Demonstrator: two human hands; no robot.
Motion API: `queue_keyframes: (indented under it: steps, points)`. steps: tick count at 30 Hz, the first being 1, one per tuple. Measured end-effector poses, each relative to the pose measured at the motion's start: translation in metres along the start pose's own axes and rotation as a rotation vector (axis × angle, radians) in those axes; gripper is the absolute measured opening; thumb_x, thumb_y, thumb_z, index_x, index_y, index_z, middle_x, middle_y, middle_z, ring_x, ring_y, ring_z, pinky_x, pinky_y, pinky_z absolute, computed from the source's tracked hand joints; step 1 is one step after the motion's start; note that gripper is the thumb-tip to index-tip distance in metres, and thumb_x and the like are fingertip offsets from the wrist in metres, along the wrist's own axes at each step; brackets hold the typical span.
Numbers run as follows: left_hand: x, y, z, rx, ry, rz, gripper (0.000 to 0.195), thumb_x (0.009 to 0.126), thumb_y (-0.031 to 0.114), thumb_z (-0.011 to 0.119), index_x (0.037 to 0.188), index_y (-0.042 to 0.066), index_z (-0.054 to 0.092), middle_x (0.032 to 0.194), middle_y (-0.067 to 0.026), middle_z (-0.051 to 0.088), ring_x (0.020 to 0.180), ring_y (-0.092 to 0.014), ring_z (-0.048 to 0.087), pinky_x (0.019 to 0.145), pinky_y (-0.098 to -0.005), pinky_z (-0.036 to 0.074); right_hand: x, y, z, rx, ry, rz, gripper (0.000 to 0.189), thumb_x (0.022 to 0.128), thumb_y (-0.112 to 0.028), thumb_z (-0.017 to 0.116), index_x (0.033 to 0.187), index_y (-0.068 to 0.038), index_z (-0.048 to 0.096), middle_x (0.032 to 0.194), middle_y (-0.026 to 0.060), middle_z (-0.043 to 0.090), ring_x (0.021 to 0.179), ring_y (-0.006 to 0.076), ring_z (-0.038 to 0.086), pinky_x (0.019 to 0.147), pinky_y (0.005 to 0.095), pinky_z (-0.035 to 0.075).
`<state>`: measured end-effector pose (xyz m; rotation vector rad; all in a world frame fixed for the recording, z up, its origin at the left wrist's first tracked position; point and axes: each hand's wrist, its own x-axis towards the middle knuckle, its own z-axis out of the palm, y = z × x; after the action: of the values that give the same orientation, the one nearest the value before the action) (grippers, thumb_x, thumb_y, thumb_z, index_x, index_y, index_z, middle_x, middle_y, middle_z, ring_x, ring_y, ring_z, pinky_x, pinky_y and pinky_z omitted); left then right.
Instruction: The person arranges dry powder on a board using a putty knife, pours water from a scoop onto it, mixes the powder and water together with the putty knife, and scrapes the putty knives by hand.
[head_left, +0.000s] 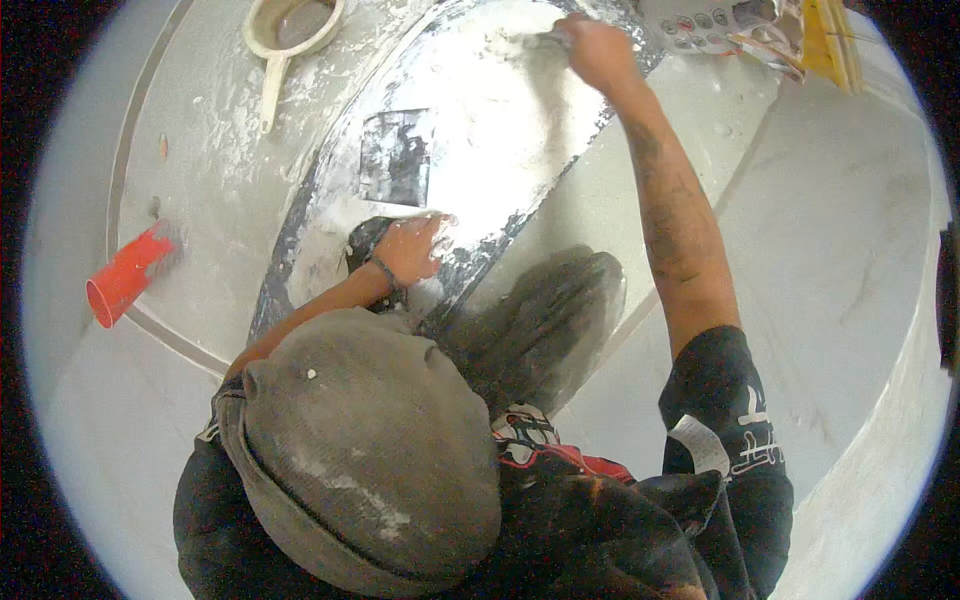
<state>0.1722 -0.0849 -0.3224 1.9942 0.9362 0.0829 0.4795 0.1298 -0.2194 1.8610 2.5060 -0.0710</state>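
My right hand (604, 56) grips a small spreading tool (551, 37), perhaps a putty knife, at the far end of a long rounded panel (499, 112). White plaster-like paste covers most of that panel, and its dark surface shows along the edges. A dark square patch (396, 157) smeared with white lies in the coating on the left. Just below it, my left hand (412, 247) rests on the near part of the panel, beside a black area (367, 240). White paste sticks to its fingers; whether they hold anything is unclear. Rounded grey cloth (367, 450), streaked white, hides part of my left forearm.
A pale long-handled dipper (274, 82) with residue inside stands at the upper left. Farther down, a red plastic cup (127, 277) lies on its side. At the upper right is a printed bag (697, 26) beside yellow packaging (825, 45). White splatter marks the floor (217, 187).
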Motion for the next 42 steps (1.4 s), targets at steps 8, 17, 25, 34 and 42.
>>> queue_keyframes:
  steps: [8,17,25,34,42]
  points:
    - [0.002,-0.002,0.004,0.02,-0.033,-0.014,0.045,0.078,0.025,0.058,0.118,0.012,0.043,0.103,-0.0157,0.058,0.096,-0.033,0.056,0.081,-0.0442,0.044,-0.012,-0.031,0.03,-0.144,-0.168,0.182,0.033,0.069,-0.005,0.05,0.099,-0.011,0.064,0.088,0.0132,0.064,0.077,0.0323,0.062,0.073,0.0406,0.05]
    - [0.008,0.014,-0.021,-0.006,-0.187,-0.063,0.054,0.075,0.025,0.057,0.124,0.01,0.041,0.111,-0.0169,0.055,0.101,-0.034,0.054,0.086,-0.0454,0.041,-0.007,0.039,0.016,-0.046,0.056,0.337,0.026,0.071,-0.014,0.054,0.095,-0.011,0.065,0.086,0.0152,0.064,0.081,0.0321,0.062,0.072,0.0406,0.049]
    - [0.006,0.008,-0.01,-0.05,-0.164,-0.087,0.049,0.077,0.035,0.058,0.118,0.009,0.047,0.105,-0.0145,0.059,0.096,-0.035,0.056,0.082,-0.0468,0.043,0.001,-0.007,0.059,-0.115,0.048,0.352,0.018,0.069,-0.015,0.056,0.08,-0.002,0.064,0.08,0.0166,0.063,0.061,0.0332,0.063,0.056,0.0413,0.051]
    - [-0.001,0.005,-0.013,0.03,-0.15,0.075,0.061,0.073,0.036,0.066,0.124,0.01,0.044,0.107,-0.0138,0.058,0.097,-0.029,0.056,0.081,-0.0454,0.044,0.006,0.036,0.02,0.22,-0.027,0.442,0.025,0.069,-0.008,0.052,0.089,-0.012,0.067,0.088,0.0121,0.062,0.076,0.0321,0.061,0.07,0.0401,0.049]
    - [0.011,0.015,-0.043,0.032,-0.398,0.045,0.061,0.072,0.042,0.065,0.119,0.006,0.048,0.099,-0.016,0.06,0.091,-0.034,0.058,0.08,-0.0459,0.044,0.014,-0.014,0.038,0.074,-0.105,0.367,0.03,0.064,-0.001,0.056,0.089,-0.015,0.067,0.098,0.0036,0.06,0.066,0.0256,0.062,0.059,0.0362,0.049]
